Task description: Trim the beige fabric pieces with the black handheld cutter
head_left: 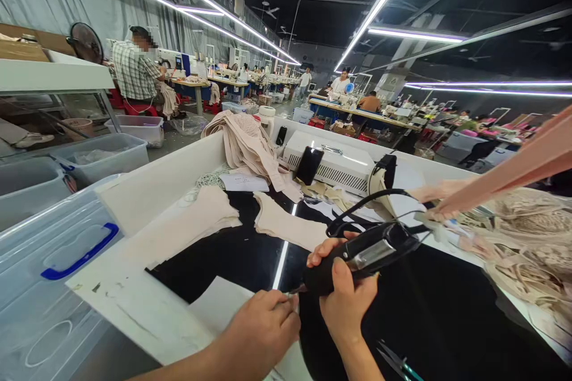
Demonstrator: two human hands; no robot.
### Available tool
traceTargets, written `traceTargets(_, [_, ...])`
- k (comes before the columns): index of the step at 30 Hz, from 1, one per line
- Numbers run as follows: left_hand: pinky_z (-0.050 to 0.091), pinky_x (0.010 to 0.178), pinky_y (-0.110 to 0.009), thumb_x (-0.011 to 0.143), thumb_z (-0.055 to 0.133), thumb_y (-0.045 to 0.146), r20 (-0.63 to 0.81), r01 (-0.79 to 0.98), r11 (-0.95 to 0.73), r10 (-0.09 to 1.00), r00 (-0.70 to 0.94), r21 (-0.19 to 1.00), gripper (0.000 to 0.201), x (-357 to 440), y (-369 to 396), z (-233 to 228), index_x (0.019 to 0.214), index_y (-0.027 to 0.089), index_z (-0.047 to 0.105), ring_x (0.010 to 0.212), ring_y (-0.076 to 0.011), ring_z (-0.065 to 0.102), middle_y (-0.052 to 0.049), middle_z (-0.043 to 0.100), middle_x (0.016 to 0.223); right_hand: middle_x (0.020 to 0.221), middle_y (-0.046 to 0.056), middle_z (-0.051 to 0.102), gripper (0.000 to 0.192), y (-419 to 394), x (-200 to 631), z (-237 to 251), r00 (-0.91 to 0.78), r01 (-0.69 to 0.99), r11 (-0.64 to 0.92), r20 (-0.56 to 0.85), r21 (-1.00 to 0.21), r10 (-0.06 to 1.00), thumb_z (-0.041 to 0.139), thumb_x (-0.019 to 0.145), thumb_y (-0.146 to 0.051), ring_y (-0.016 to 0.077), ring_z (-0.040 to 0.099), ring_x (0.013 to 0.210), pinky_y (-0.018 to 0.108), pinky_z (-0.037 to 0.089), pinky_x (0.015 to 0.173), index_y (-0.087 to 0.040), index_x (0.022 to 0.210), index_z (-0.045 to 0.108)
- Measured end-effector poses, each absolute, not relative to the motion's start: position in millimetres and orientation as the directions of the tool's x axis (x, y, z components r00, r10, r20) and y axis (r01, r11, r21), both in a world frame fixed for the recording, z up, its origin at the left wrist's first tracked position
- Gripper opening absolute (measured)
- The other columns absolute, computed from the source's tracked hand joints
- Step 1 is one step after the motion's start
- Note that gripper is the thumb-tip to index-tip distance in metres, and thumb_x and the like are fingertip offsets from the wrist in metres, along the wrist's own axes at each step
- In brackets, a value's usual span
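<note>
My right hand (346,300) is wrapped round a black corded power tool (375,248) with a silvery panel on its side; its exact kind does not show. The tool's narrow end points left, toward my left hand (263,327). That hand is closed, its fingertips pinched at the tool's tip; whatever they hold is hidden. Under my left wrist lies a white sheet (221,303). Beyond my hands, stacks of cut beige fabric (292,223) rest on the black tabletop (429,309). Small scissors (397,363) lie near the front edge.
Draped beige fabric (245,146), a phone (309,165) and a white vented machine (333,155) stand along the back. Peach fabric strips (504,172) hang at right above beige lace (536,238). Plastic bins (107,155) line the left. Several people work at sewing tables beyond.
</note>
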State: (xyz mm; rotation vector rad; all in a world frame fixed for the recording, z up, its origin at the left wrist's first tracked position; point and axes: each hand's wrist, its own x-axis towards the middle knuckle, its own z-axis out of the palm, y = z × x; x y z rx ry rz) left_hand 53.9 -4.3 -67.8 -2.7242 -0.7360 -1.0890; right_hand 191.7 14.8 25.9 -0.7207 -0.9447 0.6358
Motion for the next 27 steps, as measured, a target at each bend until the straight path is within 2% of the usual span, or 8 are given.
traceTargets(5, [0.055, 0.069, -0.031, 0.105, 0.055, 0.019, 0.694, 0.475, -0.878, 0.377, 0.613, 0.058, 0.01, 54, -4, -68, 0.103, 0.012, 0.061, 0.091, -0.0188, 0.07, -0.005, 0.075, 0.101, 0.081, -0.005, 0.065, 0.03, 15, 193, 26, 0.435, -0.148, 0.59, 0.484, -0.793, 0.759, 0.071, 0.091, -0.029, 0.013, 0.063, 0.064, 0.031, 0.055, 0.062, -0.03, 0.117, 0.056])
traceTargets(8, [0.055, 0.071, -0.031, 0.104, 0.057, 0.016, 0.617, 0.486, -0.873, 0.402, 0.677, 0.035, 0.006, 47, -3, -57, 0.101, 0.014, 0.062, 0.092, -0.0179, 0.069, -0.003, 0.075, 0.106, 0.082, -0.006, 0.066, 0.032, 12, 198, 31, 0.449, -0.137, 0.592, 0.483, -0.794, 0.752, 0.073, 0.09, -0.03, 0.0131, 0.064, 0.065, 0.031, 0.056, 0.063, -0.03, 0.117, 0.057])
traceTargets(11, [0.056, 0.077, -0.032, 0.102, 0.062, 0.017, 0.521, 0.515, -0.856, 0.458, 0.72, 0.04, 0.002, 33, 4, -42, 0.103, 0.016, 0.062, 0.095, -0.0193, 0.069, -0.002, 0.075, 0.11, 0.084, -0.004, 0.068, 0.033, 5, 206, 39, 0.456, -0.088, 0.57, 0.476, -0.817, 0.752, 0.075, 0.089, -0.031, 0.0139, 0.066, 0.068, 0.033, 0.057, 0.068, -0.03, 0.117, 0.058])
traceTargets(13, [0.057, 0.082, -0.033, 0.101, 0.066, 0.019, 0.473, 0.539, -0.838, 0.511, 0.718, 0.088, 0.01, 21, 10, -34, 0.109, 0.016, 0.063, 0.098, -0.0204, 0.069, -0.002, 0.075, 0.112, 0.087, -0.002, 0.07, 0.034, -3, 212, 42, 0.45, -0.018, 0.541, 0.477, -0.841, 0.755, 0.078, 0.087, -0.032, 0.0154, 0.069, 0.072, 0.035, 0.058, 0.073, -0.029, 0.116, 0.06])
traceTargets(16, [0.057, 0.092, -0.037, 0.102, 0.062, 0.017, 0.457, 0.55, -0.826, 0.539, 0.707, 0.124, 0.01, 6, 17, -26, 0.112, 0.017, 0.063, 0.11, -0.0227, 0.067, -0.003, 0.073, 0.124, 0.09, 0.001, 0.073, 0.036, -16, 219, 42, 0.448, 0.052, 0.527, 0.491, -0.848, 0.747, 0.081, 0.085, -0.031, 0.0175, 0.071, 0.075, 0.035, 0.059, 0.073, -0.027, 0.114, 0.062])
traceTargets(20, [0.053, 0.102, -0.039, 0.107, 0.049, 0.013, 0.562, 0.474, -0.876, 0.438, 0.702, 0.091, 0.016, 2, 6, -24, 0.112, 0.014, 0.064, 0.119, -0.0239, 0.063, -0.007, 0.069, 0.131, 0.089, 0.001, 0.07, 0.034, -34, 222, 37, 0.46, 0.004, 0.556, 0.495, -0.831, 0.737, 0.078, 0.088, -0.03, 0.0168, 0.069, 0.071, 0.035, 0.06, 0.067, -0.027, 0.117, 0.061])
traceTargets(24, [0.053, 0.095, -0.033, 0.107, 0.046, 0.01, 0.62, 0.314, -0.943, 0.311, 0.72, 0.108, 0.019, 12, -15, -22, 0.109, 0.014, 0.064, 0.103, -0.0186, 0.066, -0.004, 0.073, 0.113, 0.085, -0.001, 0.066, 0.033, -46, 217, 33, 0.468, -0.049, 0.566, 0.482, -0.823, 0.741, 0.075, 0.089, -0.033, 0.0154, 0.066, 0.067, 0.035, 0.059, 0.065, -0.028, 0.117, 0.059])
traceTargets(27, [0.054, 0.09, -0.034, 0.107, 0.053, 0.018, 0.611, 0.261, -0.96, 0.267, 0.745, 0.101, 0.012, 19, -23, -20, 0.112, 0.015, 0.064, 0.096, -0.0192, 0.066, -0.003, 0.072, 0.104, 0.085, -0.001, 0.065, 0.034, -51, 213, 32, 0.473, -0.075, 0.564, 0.469, -0.822, 0.746, 0.074, 0.089, -0.035, 0.0152, 0.064, 0.066, 0.034, 0.057, 0.064, -0.028, 0.118, 0.058])
